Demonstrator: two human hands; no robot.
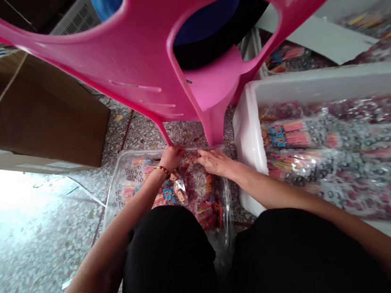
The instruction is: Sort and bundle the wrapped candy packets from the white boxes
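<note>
A clear plastic tray stands on the floor in front of my knees, holding several see-through packets. The packets contain pink and orange stick-like pieces, with blue cartoon cards and small round shapes; their exact kind is unclear. At the tray's far side, my left hand has its fingers curled on the end of a plastic packet. My right hand pinches the same end from the right, thumb and fingers closed. The fingertips of both hands are partly hidden. My knees cover the tray's near part.
A pink plastic chair rises directly beyond the tray. To the right stands a white foam box with more packets, and behind it another filled container with a white panel. A cardboard box is at left on the speckled floor.
</note>
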